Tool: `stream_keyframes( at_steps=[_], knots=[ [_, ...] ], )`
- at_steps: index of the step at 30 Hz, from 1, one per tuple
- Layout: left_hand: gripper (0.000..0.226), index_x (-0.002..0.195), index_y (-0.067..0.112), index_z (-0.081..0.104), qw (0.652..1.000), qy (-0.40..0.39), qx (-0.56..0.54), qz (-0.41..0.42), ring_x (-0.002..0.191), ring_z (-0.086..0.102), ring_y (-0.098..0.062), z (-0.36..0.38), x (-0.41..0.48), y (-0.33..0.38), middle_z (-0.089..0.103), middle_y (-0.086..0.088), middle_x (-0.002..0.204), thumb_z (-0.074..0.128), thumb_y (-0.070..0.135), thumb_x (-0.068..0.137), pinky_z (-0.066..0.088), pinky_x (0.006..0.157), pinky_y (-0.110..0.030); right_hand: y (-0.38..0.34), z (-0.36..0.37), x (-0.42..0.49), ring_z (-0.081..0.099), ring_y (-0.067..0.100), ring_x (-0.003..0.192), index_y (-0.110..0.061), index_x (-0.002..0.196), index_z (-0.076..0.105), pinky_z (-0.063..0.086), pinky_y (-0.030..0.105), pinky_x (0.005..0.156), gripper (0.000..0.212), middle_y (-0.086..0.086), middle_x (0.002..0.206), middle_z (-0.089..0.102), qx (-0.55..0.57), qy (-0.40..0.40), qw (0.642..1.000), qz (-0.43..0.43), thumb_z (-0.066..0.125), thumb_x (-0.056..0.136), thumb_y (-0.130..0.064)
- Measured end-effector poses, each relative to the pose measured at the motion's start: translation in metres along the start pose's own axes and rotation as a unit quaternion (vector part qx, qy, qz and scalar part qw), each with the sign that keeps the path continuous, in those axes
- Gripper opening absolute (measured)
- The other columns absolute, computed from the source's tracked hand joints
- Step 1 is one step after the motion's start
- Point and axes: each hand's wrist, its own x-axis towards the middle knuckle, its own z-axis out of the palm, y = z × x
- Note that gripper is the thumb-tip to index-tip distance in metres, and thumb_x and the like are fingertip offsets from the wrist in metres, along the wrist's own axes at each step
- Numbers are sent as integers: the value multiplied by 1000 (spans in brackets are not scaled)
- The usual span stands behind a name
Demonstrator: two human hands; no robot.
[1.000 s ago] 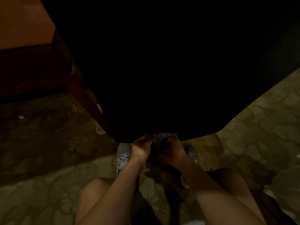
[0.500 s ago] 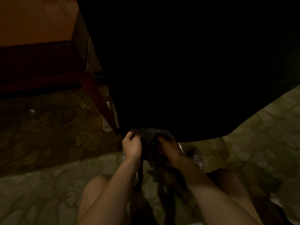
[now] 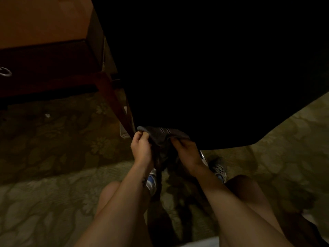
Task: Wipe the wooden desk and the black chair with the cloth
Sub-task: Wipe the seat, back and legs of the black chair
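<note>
Since the earlier frame more of the wooden desk has been brought into view, a ring pull now being shown at the far left edge, and the cloth has been drawn a little wider between the hands. The lit tabletop lies at upper left, well apart from the cloth. The left hand is curled, with the cloth's left end pinched in it. The cloth, dark with pale stripes, is held at the lower edge of the black chair; whether the two touch cannot be told. Its right end is gripped by the curled right hand. The step is judged to be refolding before the chair is wiped: a flat pad should be formed and the hanging ends gathered off the carpet. Counted: one desk, one ring pull, one cloth, one chair, two hands, two shoes.
</note>
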Motion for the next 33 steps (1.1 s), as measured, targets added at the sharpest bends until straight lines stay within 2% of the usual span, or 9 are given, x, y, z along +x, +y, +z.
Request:
stream_keyframes(
  at_steps=[3, 8, 12, 15, 18, 22, 25, 29, 33],
  knots=[
    [20, 86, 19, 64, 999, -33, 30, 17, 79, 54, -20, 8, -11, -3, 60, -4, 83, 53, 11, 101, 41, 70, -33, -3, -20, -2, 63, 11, 106, -13, 108, 73, 49, 15, 90, 18, -3, 104, 69, -2, 24, 1000, 14, 59, 100, -20],
    [16, 105, 17, 66, 994, -70, 77, 30, 105, 63, -23, 39, -38, -14, 69, -7, 105, 53, 8, 101, 49, 93, -39, 0, -41, -7, 65, 27, 104, -6, 105, 71, 51, 42, 93, 19, 6, 99, 67, 14, 131, 991, 34, 53, 100, -13],
    [10, 92, 8, 61, 983, -79, 139, 87, 70, 54, -5, 67, -57, -23, 57, -1, 76, 56, 3, 98, 43, 64, -21, 3, -63, -9, 64, 18, 99, -10, 110, 64, 51, 33, 86, 16, 1, 100, 67, 101, 206, 973, 33, 51, 101, -11],
    [16, 82, 8, 59, 973, -81, 174, 125, 54, 45, 3, 88, -69, -38, 50, 3, 65, 58, 2, 97, 34, 55, -18, 5, -88, -4, 64, 25, 105, -5, 117, 63, 54, 41, 90, 22, 11, 109, 67, 134, 241, 960, 44, 52, 100, -15],
    [8, 88, 6, 63, 968, -79, 201, 128, 60, 54, 5, 113, -82, -50, 61, 2, 74, 61, 7, 97, 39, 57, -15, 7, -103, 1, 62, 31, 111, -7, 126, 57, 52, 50, 97, 28, 16, 118, 63, 204, 263, 940, 71, 53, 100, -16],
    [20, 78, 16, 57, 978, -40, 170, 116, 66, 54, -9, 151, -89, -55, 57, -5, 75, 61, 12, 97, 43, 66, -30, 3, -117, 4, 61, 23, 115, -12, 128, 56, 47, 53, 103, 44, 10, 122, 62, 233, 304, 923, 33, 58, 89, -33],
    [21, 79, 20, 58, 982, -67, 143, 104, 72, 55, -13, 173, -101, -60, 57, -3, 77, 58, 14, 99, 44, 72, -37, 0, -129, 7, 54, 21, 122, -13, 134, 48, 42, 51, 109, 57, 8, 129, 55, 234, 333, 914, 13, 56, 86, -42],
    [26, 77, 26, 56, 973, -116, 161, 121, 69, 55, -9, 199, -118, -61, 57, 1, 77, 56, 15, 100, 44, 72, -37, -1, -144, 15, 52, 26, 126, -12, 139, 41, 41, 54, 108, 73, 13, 134, 51, 240, 343, 908, -2, 56, 82, -55],
    [26, 87, 36, 65, 976, -122, 138, 115, 75, 65, 5, 221, -130, -51, 71, 19, 78, 54, 18, 102, 51, 75, -28, -7, -154, 23, 48, 23, 126, -12, 139, 42, 39, 51, 108, 68, 12, 135, 48, 184, 325, 927, -48, 48, 87, -55]
  ],
)
